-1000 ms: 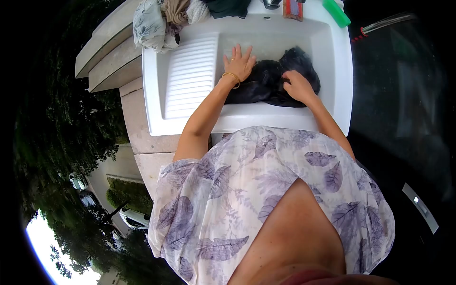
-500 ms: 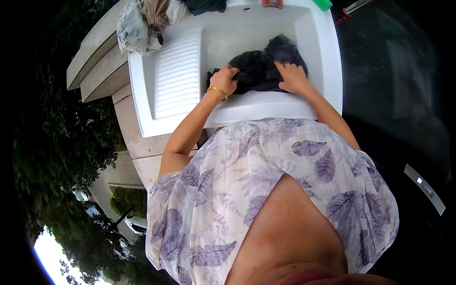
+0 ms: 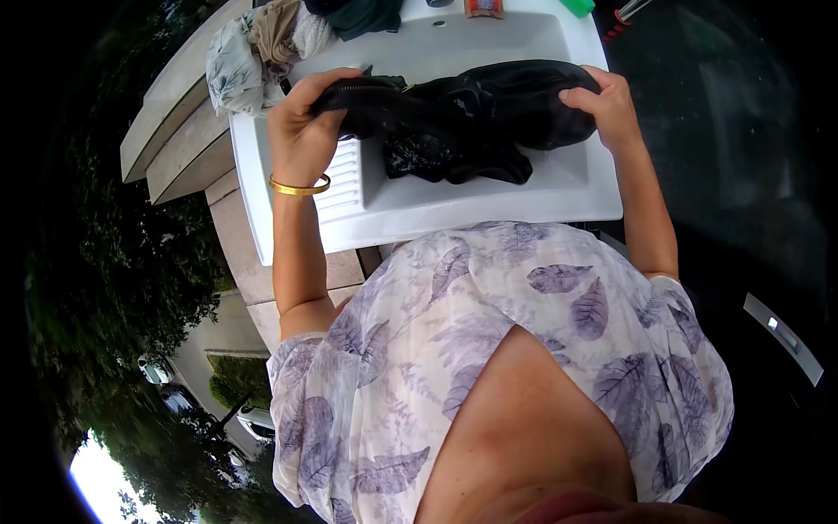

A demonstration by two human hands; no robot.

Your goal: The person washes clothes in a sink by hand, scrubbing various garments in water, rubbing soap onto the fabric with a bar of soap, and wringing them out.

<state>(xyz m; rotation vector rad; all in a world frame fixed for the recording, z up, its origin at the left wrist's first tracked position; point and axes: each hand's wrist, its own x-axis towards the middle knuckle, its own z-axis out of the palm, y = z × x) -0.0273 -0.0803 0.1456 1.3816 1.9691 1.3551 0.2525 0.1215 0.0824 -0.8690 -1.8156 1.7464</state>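
A wet-looking black garment with a metal zip (image 3: 471,105) is stretched sideways above the white sink (image 3: 489,208). My left hand (image 3: 305,127), with a gold bangle (image 3: 299,185) at the wrist, is closed around its left end beside the zip. At the other end, my right hand (image 3: 614,109) grips the cloth with the thumb on top. The garment's middle sags in dark folds toward the basin. Part of the ribbed washboard (image 3: 339,185) shows below my left hand; the garment covers some of the basin.
Clothes in white (image 3: 234,74), brown (image 3: 278,33) and dark green (image 3: 368,19) are heaped on the sink's far left corner. A red-orange packet (image 3: 484,8) and a green object (image 3: 578,7) are at the back rim. Stone ledges (image 3: 179,113) adjoin the left side.
Both hands have risen out of the basin and moved apart, lifting the bunched black garment and spreading it between them. The view has shifted slightly.
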